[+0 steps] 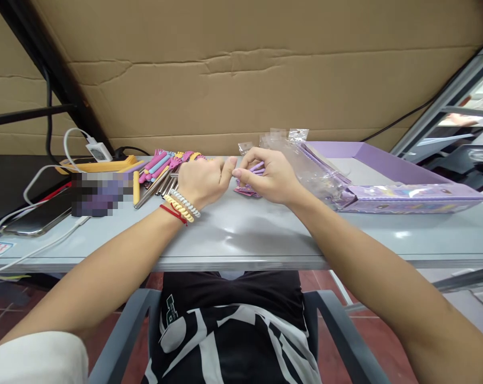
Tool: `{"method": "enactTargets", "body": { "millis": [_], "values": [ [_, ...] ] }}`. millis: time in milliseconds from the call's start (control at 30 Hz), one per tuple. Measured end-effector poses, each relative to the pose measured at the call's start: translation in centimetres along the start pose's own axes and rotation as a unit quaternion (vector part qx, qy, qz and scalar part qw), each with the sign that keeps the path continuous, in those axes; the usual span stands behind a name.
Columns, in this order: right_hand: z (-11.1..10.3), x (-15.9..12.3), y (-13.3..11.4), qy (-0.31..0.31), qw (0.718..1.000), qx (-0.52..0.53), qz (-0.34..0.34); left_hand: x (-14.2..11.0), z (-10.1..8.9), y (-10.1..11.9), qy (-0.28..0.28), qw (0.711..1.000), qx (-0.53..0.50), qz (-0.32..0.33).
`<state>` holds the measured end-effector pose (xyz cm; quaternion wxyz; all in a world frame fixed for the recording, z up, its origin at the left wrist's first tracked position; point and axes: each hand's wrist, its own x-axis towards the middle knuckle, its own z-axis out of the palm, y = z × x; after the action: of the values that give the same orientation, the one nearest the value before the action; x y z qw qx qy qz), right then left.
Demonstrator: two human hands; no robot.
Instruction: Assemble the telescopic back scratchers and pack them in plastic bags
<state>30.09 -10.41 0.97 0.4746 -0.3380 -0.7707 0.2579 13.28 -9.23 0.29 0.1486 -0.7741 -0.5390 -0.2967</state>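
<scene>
Silver rods and pink, blue and yellow plastic pieces lie in 1 loose heap; small pink-and-purple items, partly hidden, lie near crinkled clear bags.

the worktop is pale grey, the box purple with a printed pattern, the wall brown, the shorts black with white bands.

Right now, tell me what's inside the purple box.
In the box, a pale floor shows; the bags and front wall hide the rest, so I can't tell what's there.
</scene>
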Motion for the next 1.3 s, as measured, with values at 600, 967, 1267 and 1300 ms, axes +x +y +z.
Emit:
{"method": "enactTargets", "body": {
  "millis": [600,967,1267,1300],
  "values": [
    [-1.0,0.3,0.1,0.125,0.990,-0.061,-0.040,0.9,0.2,-1.7,-0.026,0.988,-0.060,0.141],
    [-3.7,1.0,0.9,0.159,0.981,0.111,0.025,1.7,0.7,-4.2,-0.026,0.989,-0.127,0.078],
    [-0.4,0.1,0.7,-0.095,0.983,0.134,0.082,1.1,0.6,-2.6,-0.093,0.962,-0.176,0.189],
    [-0.3,0.1,0.9,-0.089,0.984,0.131,0.079,1.4,0.4,-3.0,-0.082,0.966,-0.172,0.173]
  ]
}}
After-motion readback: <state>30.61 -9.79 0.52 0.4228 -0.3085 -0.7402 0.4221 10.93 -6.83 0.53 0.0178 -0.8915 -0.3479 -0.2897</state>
